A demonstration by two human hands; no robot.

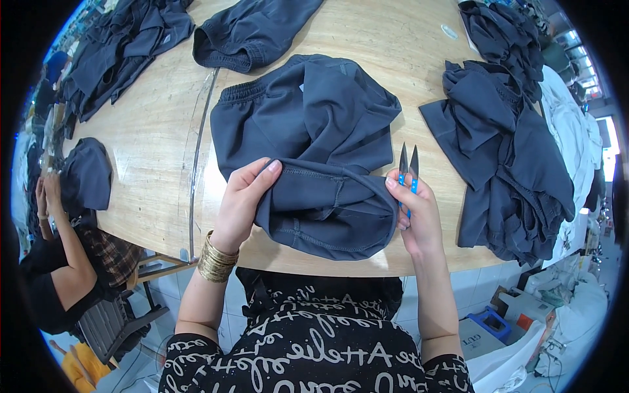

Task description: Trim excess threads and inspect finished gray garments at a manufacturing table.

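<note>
A dark navy garment (314, 131) with an elastic waistband lies spread in front of me on the wooden table (151, 137). My left hand (244, 200) pinches its stitched hem from the left. My right hand (414, 213) grips the same hem on the right and also holds small blue-handled thread snips (408, 167), blades pointing up. The hem is stretched between both hands near the table's front edge.
A pile of similar dark garments (511, 164) lies at the right, another (118, 52) at the back left, one more (252, 29) at the back middle. A seated person (56, 262) works at the left with a dark piece (85, 177). White fabric (576, 131) hangs far right.
</note>
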